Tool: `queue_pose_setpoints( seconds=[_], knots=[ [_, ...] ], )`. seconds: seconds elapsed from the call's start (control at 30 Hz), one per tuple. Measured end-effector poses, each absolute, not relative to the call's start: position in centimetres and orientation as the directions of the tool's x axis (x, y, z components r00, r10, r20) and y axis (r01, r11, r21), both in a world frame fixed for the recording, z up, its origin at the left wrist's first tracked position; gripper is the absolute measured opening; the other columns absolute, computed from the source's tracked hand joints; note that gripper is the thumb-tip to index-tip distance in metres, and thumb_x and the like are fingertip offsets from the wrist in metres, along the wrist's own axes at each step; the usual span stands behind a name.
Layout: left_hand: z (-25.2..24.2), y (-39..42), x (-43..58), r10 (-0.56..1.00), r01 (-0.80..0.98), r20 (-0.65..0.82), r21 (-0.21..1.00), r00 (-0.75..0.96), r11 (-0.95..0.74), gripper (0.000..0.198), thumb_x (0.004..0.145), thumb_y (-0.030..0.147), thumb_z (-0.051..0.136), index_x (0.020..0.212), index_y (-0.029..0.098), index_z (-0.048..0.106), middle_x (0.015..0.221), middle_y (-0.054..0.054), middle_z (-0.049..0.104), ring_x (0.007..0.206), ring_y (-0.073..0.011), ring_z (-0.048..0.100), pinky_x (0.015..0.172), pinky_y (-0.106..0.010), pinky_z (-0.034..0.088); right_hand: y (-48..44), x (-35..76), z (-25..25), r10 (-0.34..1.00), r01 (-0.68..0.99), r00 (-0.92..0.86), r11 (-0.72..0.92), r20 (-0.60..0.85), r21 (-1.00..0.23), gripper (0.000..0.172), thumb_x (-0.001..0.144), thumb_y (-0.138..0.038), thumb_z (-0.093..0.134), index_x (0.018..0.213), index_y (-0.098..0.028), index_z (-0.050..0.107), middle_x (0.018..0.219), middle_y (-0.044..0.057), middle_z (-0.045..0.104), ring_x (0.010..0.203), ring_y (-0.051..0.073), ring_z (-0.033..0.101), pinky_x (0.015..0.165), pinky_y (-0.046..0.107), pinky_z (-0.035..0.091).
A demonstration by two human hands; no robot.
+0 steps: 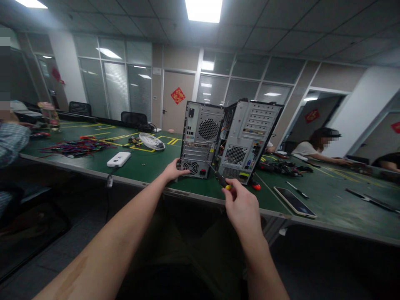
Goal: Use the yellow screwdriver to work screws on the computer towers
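**A:** Head view. Entry one, left hand?
**B:** Left hand [175,170]: fingers wrapped round the lower rear corner of the left case [200,137], bracing it.

**A:** Entry two?
**B:** Right hand [242,204]: thumb and fingertips pinching a screwdriver [222,180] by its black-and-yellow handle. The shaft points up toward the gap between the left case and the right case [250,133]. I cannot tell whether the tip meets a screw.

**A:** Location of the cases?
**B:** Both upright, rear panels toward the camera, side by side near the front edge of the counter [146,168].

**A:** Step in hand?
**B:** By the look, the tip is being set to a fastener at a rear edge. A turn calls for the tip seated square and a firm left-hand brace.

**A:** Sundries?
**B:** Phone [295,202] right of the cases. White box [118,159], cable heap [75,146] and fan [151,141] to the left. Co-worker [315,148] seated far right.
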State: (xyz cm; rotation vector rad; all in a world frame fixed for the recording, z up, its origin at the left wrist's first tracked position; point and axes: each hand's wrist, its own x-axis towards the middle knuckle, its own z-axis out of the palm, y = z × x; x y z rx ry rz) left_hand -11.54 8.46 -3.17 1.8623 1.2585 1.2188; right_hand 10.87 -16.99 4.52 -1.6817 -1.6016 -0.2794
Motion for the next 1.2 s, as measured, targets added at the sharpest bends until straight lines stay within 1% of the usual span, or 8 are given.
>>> queue_pose_setpoints(
  seconds=[0.23,0.37,0.53,0.63,0.8,0.9,1.03,1.2],
  knots=[
    [-3.21,8.47,-11.59,0.920,0.396,0.363,0.831,0.147,-0.391,0.099,0.059,0.055,0.092,0.142,0.017,0.053,0.137,-0.017,0.065,0.122,-0.0328,0.065,0.109,-0.044,0.048,-16.29,10.77,4.09,0.777,0.852,0.265,0.089,0.571,-0.516,0.026,0.091,-0.044,0.061,0.099,-0.020,0.068,0.069,0.002,0.070,0.065,0.022,0.066,0.064,0.030,0.041],
    [-3.30,8.52,-11.56,0.915,0.392,0.373,0.827,0.155,-0.403,0.098,0.060,0.056,0.091,0.141,0.017,0.053,0.137,-0.017,0.065,0.121,-0.0325,0.065,0.108,-0.045,0.048,-16.54,10.62,4.20,0.780,0.863,0.241,0.100,0.577,-0.496,0.022,0.091,-0.038,0.060,0.103,-0.021,0.068,0.072,0.002,0.070,0.067,0.021,0.066,0.065,0.030,0.042],
    [-3.49,8.74,-11.58,0.915,0.386,0.373,0.830,0.155,-0.404,0.098,0.060,0.057,0.091,0.141,0.018,0.053,0.137,-0.017,0.066,0.121,-0.0325,0.065,0.108,-0.045,0.048,-16.85,10.81,4.31,0.749,0.898,0.181,0.138,0.637,-0.417,0.025,0.090,-0.027,0.056,0.111,-0.022,0.068,0.085,0.005,0.072,0.075,0.021,0.066,0.070,0.030,0.044],
    [-3.55,8.80,-11.62,0.909,0.390,0.387,0.822,0.152,-0.415,0.097,0.059,0.057,0.091,0.140,0.018,0.054,0.138,-0.017,0.065,0.123,-0.0331,0.064,0.109,-0.045,0.047,-16.53,10.94,4.14,0.749,0.881,0.211,0.133,0.628,-0.454,0.024,0.091,-0.033,0.058,0.109,-0.021,0.068,0.079,0.003,0.070,0.071,0.021,0.065,0.068,0.030,0.044],
    [-3.73,8.98,-11.56,0.909,0.335,0.389,0.845,0.148,-0.417,0.098,0.057,0.054,0.093,0.139,0.019,0.055,0.135,-0.016,0.067,0.121,-0.0319,0.065,0.109,-0.044,0.047,-16.11,10.87,3.88,0.770,0.854,0.266,0.091,0.580,-0.513,0.028,0.090,-0.046,0.062,0.097,-0.020,0.068,0.069,0.002,0.069,0.065,0.021,0.065,0.063,0.030,0.040],
    [-3.81,9.09,-11.54,0.908,0.339,0.391,0.843,0.149,-0.418,0.098,0.057,0.054,0.093,0.139,0.019,0.055,0.135,-0.016,0.067,0.121,-0.0317,0.066,0.109,-0.045,0.047,-16.34,10.81,3.98,0.772,0.872,0.243,0.091,0.587,-0.481,0.025,0.091,-0.041,0.061,0.102,-0.020,0.068,0.070,0.002,0.069,0.065,0.021,0.065,0.063,0.029,0.040],
    [-3.82,9.13,-11.53,0.909,0.382,0.388,0.826,0.150,-0.416,0.097,0.059,0.057,0.091,0.140,0.018,0.054,0.137,-0.017,0.066,0.120,-0.0321,0.066,0.108,-0.046,0.048,-16.70,10.90,4.14,0.758,0.900,0.199,0.110,0.622,-0.422,0.024,0.089,-0.030,0.060,0.109,-0.022,0.070,0.081,0.004,0.073,0.069,0.021,0.065,0.067,0.030,0.042],
    [-3.78,9.08,-11.55,0.908,0.378,0.390,0.826,0.154,-0.419,0.097,0.060,0.056,0.091,0.141,0.018,0.054,0.137,-0.017,0.066,0.120,-0.0319,0.066,0.107,-0.045,0.049,-16.55,11.08,3.96,0.737,0.887,0.173,0.172,0.653,-0.428,0.030,0.087,-0.026,0.059,0.112,-0.018,0.073,0.089,0.008,0.075,0.075,0.022,0.067,0.073,0.033,0.048]
  ],
)
